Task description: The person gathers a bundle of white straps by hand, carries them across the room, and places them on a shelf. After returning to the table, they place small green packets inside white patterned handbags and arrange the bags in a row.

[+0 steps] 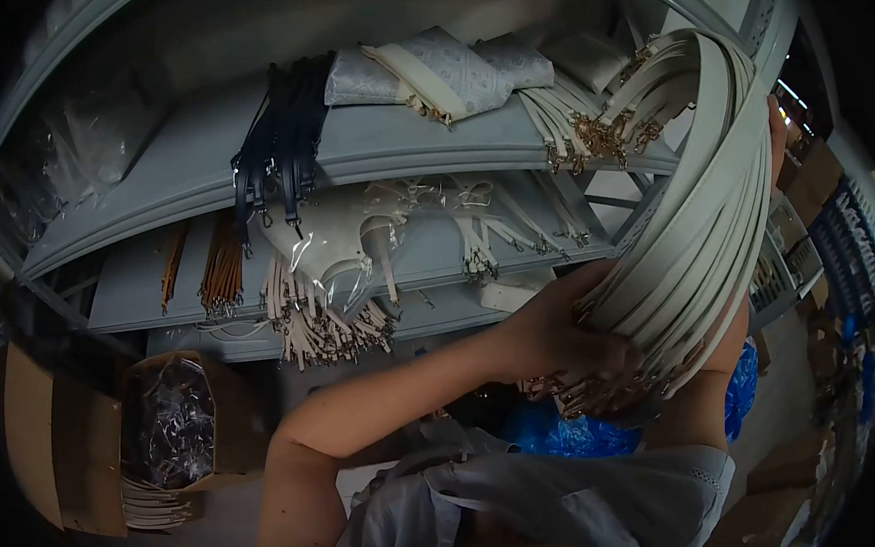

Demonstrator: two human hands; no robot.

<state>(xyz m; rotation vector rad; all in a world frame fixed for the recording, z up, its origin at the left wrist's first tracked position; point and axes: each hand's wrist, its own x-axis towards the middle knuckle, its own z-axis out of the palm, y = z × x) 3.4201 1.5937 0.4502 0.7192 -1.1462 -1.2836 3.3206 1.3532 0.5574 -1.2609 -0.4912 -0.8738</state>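
A thick bundle of long white straps (pixel 702 209) with metal clasps hangs in a loop at the right. Near its lower end, my left hand (pixel 594 343) is closed around the straps, just above the clasps. My right hand (pixel 777 134) is raised at the bundle's upper right edge and holds it; most of that hand is hidden behind the straps. Left of the bundle's top, more white straps with gold clasps (pixel 601 133) lie on the upper shelf (pixel 395 151), beside patterned silvery packets (pixel 430 68) and dark blue straps (pixel 285 144).
Lower shelves hold orange-brown straps (pixel 222 270), pale pink straps (pixel 315 316) and clear plastic (pixel 334 252). An open cardboard box (pixel 57 441) with plastic-wrapped items stands at lower left. Blue plastic (pixel 573 432) lies below my hands. A metal upright (pixel 773 33) rises at upper right.
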